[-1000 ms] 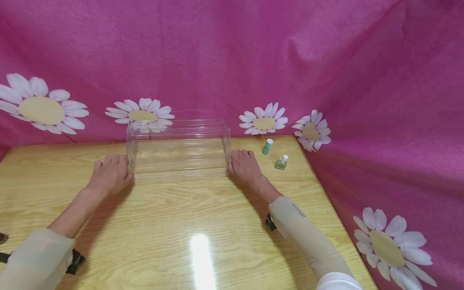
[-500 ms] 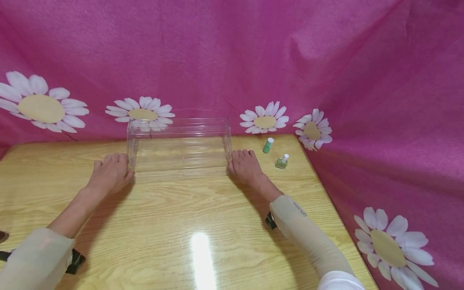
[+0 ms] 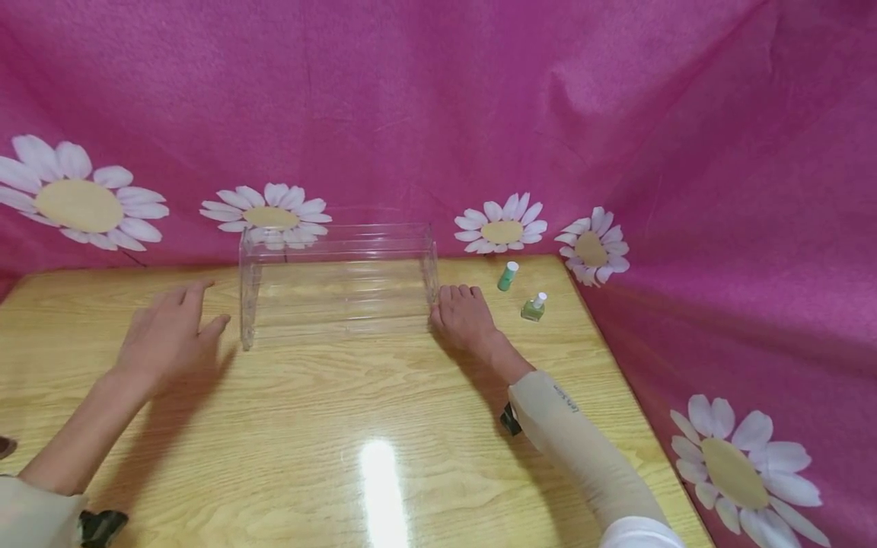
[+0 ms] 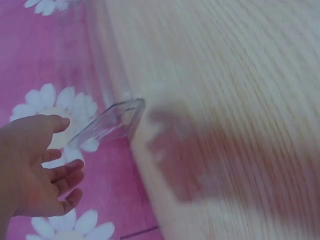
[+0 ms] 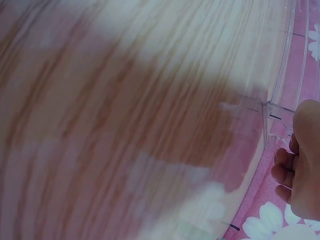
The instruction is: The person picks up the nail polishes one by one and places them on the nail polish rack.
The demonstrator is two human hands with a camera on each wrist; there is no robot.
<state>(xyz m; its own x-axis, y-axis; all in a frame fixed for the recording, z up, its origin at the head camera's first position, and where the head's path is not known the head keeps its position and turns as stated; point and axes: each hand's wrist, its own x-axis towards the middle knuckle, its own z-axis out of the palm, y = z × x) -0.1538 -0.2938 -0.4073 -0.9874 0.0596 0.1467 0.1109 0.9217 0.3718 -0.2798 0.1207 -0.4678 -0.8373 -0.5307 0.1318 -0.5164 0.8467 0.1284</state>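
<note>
A clear plastic organizer [image 3: 342,289] with stepped ridges stands at the back of the wooden table. My left hand [image 3: 167,335] is off its left end, fingers spread, with a gap between thumb and organizer. In the left wrist view that hand [image 4: 37,165] holds nothing, and the organizer's end [image 4: 117,117] shows past the thumb. At the right end, my right hand [image 3: 466,316] grips the lower side wall. The right wrist view has its fingers [image 5: 284,172] curled, with the thumb right at the organizer's corner [image 5: 270,117].
Two small nail polish bottles with white caps stand right of the right hand: a slim green one [image 3: 508,276] and a squarer olive-green one [image 3: 534,307]. A pink flowered cloth [image 3: 384,114] hangs behind and along the right of the table [image 3: 308,441].
My left hand has let go of the organizer's left end and drawn back to the left, its fingers opening out. The right hand and the organizer stay in place.
</note>
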